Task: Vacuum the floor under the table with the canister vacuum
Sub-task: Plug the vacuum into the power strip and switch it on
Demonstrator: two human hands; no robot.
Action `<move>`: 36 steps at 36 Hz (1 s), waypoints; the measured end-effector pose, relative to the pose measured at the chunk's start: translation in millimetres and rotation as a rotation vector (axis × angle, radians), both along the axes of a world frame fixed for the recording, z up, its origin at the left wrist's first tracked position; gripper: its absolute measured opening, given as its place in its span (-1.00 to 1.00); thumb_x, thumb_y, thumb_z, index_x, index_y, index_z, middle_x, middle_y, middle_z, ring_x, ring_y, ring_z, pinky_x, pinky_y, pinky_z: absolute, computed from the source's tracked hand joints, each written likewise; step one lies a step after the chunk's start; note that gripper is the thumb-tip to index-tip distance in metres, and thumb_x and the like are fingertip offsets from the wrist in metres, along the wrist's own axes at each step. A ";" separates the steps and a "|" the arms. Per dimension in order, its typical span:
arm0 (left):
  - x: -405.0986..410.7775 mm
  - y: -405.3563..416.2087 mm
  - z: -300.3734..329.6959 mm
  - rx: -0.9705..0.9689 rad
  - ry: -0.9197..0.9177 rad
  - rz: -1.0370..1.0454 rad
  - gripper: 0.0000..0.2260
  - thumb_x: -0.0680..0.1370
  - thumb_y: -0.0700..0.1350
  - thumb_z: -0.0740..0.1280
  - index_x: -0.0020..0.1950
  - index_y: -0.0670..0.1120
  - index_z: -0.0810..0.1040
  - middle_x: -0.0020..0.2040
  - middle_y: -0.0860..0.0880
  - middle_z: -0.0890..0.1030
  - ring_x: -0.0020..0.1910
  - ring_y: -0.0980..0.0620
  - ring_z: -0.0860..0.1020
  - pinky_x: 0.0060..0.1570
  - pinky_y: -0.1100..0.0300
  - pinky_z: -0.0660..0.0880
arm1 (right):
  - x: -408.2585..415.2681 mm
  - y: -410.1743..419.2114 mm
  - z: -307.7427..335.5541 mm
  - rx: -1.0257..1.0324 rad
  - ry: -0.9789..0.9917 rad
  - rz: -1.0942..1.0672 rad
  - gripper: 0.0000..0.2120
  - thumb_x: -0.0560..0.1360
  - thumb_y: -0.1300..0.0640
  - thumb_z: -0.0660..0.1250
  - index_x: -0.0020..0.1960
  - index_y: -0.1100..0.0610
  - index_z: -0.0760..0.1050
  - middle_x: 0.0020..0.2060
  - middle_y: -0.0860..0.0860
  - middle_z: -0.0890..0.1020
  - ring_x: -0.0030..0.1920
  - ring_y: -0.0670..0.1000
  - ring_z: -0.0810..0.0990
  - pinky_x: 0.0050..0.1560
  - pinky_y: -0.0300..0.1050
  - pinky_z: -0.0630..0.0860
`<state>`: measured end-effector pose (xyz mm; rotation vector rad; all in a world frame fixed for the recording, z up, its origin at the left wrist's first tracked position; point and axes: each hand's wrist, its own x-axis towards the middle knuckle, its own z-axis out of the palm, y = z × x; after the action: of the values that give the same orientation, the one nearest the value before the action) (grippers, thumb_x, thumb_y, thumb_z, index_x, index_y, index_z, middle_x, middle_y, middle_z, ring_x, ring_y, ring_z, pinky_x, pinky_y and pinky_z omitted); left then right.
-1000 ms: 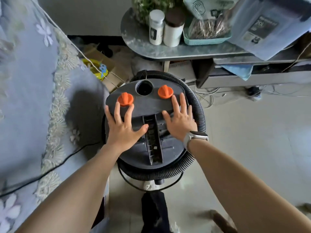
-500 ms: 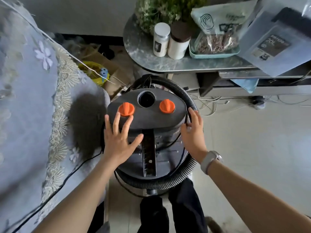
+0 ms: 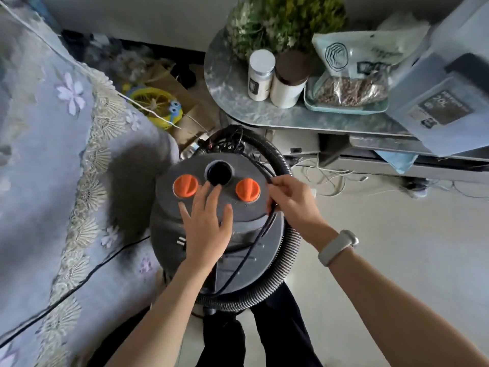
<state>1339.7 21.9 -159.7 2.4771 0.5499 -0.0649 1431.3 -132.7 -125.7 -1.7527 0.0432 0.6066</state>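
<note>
Left hand (image 3: 205, 229) fingers spread flat on the canister vacuum (image 3: 246, 221) lid, between two orange knobs (image 3: 185, 186) and just short of the round port (image 3: 219, 172); right hand (image 3: 292, 202) fingers pinching the black cord (image 3: 260, 234) beside the ribbed hose (image 3: 287, 250).

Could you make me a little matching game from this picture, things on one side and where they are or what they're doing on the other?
Things:
1. left hand
2. right hand
3. ribbed hose
4. white jar

States:
A. coiled around the vacuum body
B. stands on the side table
C. rests flat on the vacuum lid
D. pinches a thin black cord

Pairs: 1-C, 2-D, 3-A, 4-B
</note>
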 end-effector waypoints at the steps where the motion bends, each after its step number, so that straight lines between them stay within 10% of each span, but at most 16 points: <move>1: 6.0 3.3 0.5 0.000 -0.009 0.011 -0.46 0.54 0.14 0.01 0.38 -0.13 0.42 0.43 -0.07 0.38 0.45 -0.01 0.29 0.43 -0.23 -0.01 | 3.6 1.9 3.0 0.004 -0.022 0.055 -0.84 0.54 0.33 0.25 -0.17 0.13 0.46 -0.45 0.09 0.56 -0.41 0.06 0.52 -0.27 0.03 0.51; 6: 37.4 10.1 20.6 -0.284 -0.117 0.180 -0.76 0.62 -0.14 0.19 0.09 -0.25 0.58 -0.06 -0.08 0.61 0.03 -0.06 0.56 0.05 0.39 0.37 | 1.5 2.9 0.6 -0.019 0.015 0.255 -0.90 0.53 0.38 0.26 -0.10 0.21 0.45 -0.48 0.01 0.53 -0.49 -0.13 0.44 -0.34 -0.26 0.41; 17: -19.3 -23.7 20.1 -0.447 0.113 0.036 -0.79 0.61 -0.06 0.24 0.15 -0.09 0.60 0.02 0.10 0.61 -0.01 0.15 0.57 -0.08 0.52 0.37 | -10.6 -24.3 -16.2 0.017 0.352 -0.050 -0.88 0.60 0.28 0.20 -0.10 0.27 0.44 -0.39 0.10 0.51 -0.45 -0.01 0.53 -0.37 -0.10 0.56; 24: -89.7 -36.7 15.2 -0.588 0.357 -0.072 -0.67 0.53 0.20 0.15 -0.15 -0.02 0.52 -0.18 -0.10 0.65 -0.08 -0.10 0.63 -0.06 -0.05 0.55 | -34.6 -6.4 -10.5 0.095 0.365 -0.190 -0.87 0.58 0.33 0.18 -0.14 0.23 0.40 -0.41 0.09 0.48 -0.49 0.01 0.48 -0.43 -0.21 0.49; 36: -145.9 40.2 20.5 -0.138 0.127 -0.250 -0.53 0.53 0.20 0.05 -0.18 -0.10 0.59 -0.33 0.03 0.55 -0.34 0.09 0.50 -0.32 0.15 0.46 | -82.8 0.8 -33.4 -0.288 0.206 -0.375 -0.81 0.57 0.29 0.10 0.12 0.13 0.38 -0.41 0.03 0.47 -0.42 0.02 0.43 -0.28 -0.07 0.43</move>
<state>1193.8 62.1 -139.2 2.4035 0.2746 -0.3491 1348.5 -131.9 -159.1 -1.8865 0.6149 0.5185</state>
